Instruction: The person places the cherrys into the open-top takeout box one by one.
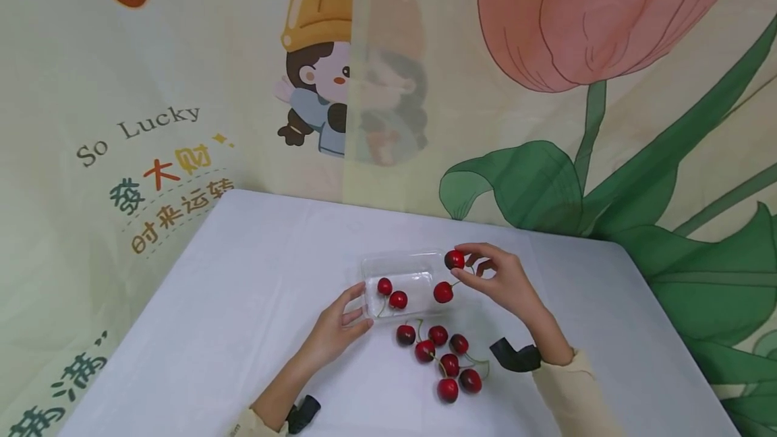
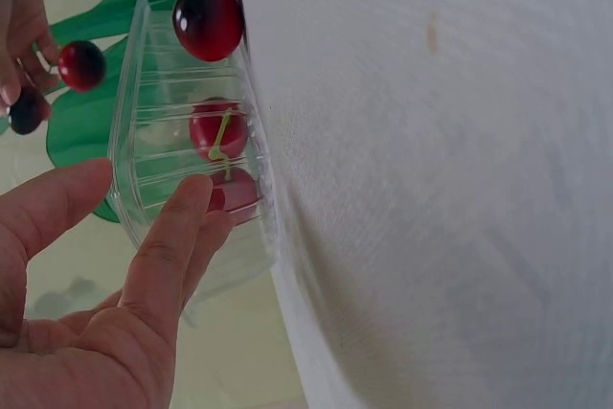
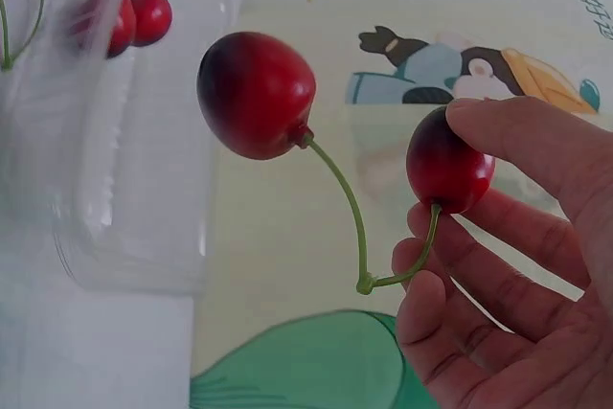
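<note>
At the far left of my view, the pale backdrop (image 1: 54,120) carries the printed words "So Lucky" and runs down behind the white table (image 1: 243,302). Next comes my cream left sleeve (image 1: 245,423), with a black fitting (image 1: 303,414) at the wrist. My left hand (image 1: 335,330) is at the left end of the clear plastic tray (image 1: 415,280), thumb and fingers spread wide apart, the tips at its edge rather than wrapped round it. Inside the tray, towards that end, lie two red cherries (image 1: 398,300), just beside each other, with green stem showing. In front of the tray, nearer to me, seven loose cherries (image 1: 448,365) cluster on the white cloth, some with stems crossing over them. Above the tray's right end I have a dark-tipped cherry (image 1: 454,259) pinched between the thumb and fingers of my right hand (image 1: 504,282), a narrow grip filled by the fruit. A curved green stem (image 3: 350,203) joins it to a second cherry (image 1: 443,293), which my fingers do not touch. Beyond my wrist sit another black fitting (image 1: 516,356), my right sleeve (image 1: 573,393) and a printed pink tulip (image 1: 607,15).
</note>
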### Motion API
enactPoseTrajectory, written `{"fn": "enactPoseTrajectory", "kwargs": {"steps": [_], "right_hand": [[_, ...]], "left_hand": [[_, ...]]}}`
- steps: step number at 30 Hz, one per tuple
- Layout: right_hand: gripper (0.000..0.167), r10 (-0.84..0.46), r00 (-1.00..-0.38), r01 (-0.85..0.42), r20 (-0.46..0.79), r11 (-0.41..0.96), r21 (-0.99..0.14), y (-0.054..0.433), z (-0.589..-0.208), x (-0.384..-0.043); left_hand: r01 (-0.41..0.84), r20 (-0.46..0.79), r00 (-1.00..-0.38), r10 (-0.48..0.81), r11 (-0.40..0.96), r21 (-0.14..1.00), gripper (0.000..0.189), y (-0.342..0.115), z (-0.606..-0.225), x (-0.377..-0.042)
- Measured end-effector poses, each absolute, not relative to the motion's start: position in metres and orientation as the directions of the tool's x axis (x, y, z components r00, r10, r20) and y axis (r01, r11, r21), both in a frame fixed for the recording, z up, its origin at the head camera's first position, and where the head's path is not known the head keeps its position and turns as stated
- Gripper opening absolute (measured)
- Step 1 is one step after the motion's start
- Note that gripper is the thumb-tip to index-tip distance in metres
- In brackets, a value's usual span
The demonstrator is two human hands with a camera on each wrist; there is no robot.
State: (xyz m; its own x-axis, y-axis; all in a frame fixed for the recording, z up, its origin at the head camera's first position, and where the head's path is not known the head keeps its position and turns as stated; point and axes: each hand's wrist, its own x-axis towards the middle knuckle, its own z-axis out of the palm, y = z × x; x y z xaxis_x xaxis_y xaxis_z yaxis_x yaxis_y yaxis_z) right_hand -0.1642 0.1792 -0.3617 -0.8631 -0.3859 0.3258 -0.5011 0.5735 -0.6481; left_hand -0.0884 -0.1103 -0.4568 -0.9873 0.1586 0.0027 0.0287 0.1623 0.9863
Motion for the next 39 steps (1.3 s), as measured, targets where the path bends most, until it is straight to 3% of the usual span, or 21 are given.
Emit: {"fn": "enactPoseTrajectory", "kwargs": {"steps": [13, 28, 39], "right_hand": [[0.037, -0.461, -0.863, -0.467, 0.207, 0.572, -0.674, 0.154, -0.394, -0.178], [0.035, -0.571, -0.807, -0.509, 0.150, 0.545, -0.667, 0.131, -0.418, -0.195], [0.032, -0.593, -0.804, -0.417, -0.029, 0.598, -0.685, 0.126, -0.426, -0.198]], "left_hand": [[0.032, 0.006, -0.986, 0.168, 0.149, 0.988, 0.066, -0.110, -0.456, -0.086], [0.043, 0.014, -0.984, 0.176, 0.164, 0.986, 0.065, -0.111, -0.457, -0.087], [0.055, 0.022, -0.983, 0.185, 0.176, 0.983, 0.064, -0.111, -0.456, -0.087]]}}
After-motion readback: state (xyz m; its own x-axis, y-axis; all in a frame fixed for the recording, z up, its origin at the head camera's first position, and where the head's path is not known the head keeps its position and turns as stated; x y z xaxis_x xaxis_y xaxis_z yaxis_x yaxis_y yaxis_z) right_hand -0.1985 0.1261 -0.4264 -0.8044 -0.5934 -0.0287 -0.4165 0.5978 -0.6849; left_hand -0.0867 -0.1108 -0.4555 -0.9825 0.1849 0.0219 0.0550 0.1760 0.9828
